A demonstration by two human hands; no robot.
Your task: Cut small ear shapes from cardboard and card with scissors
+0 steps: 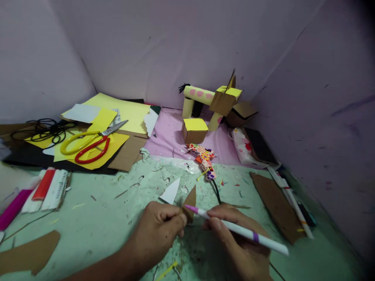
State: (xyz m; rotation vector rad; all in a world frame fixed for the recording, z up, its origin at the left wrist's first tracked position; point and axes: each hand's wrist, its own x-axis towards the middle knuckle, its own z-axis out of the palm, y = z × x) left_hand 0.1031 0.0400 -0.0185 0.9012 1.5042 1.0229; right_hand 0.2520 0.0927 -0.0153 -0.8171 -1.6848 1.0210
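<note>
Between thumb and fingers, my left hand [164,226] pinches a small pointed piece of brown cardboard [191,197] just above the green table. My right hand [238,238] grips a white felt-tip pen [243,230] with a purple band, its pinkish-purple tip end at the cardboard piece. Whether the tip touches the cardboard I cannot tell. A white pointed paper piece [171,192] lies just behind my left hand. Farther back is a patterned glue gun [203,156] with a black cord, in front of a small cardboard box [195,131] with a yellow top.
A cardboard animal figure [205,95] stands by the back wall. Scissors [96,142] with yellow and red handles lie on yellow paper [123,113] at left, near black cord [48,130]. Cardboard scraps [275,207] and pens lie right; markers [43,185] lie left.
</note>
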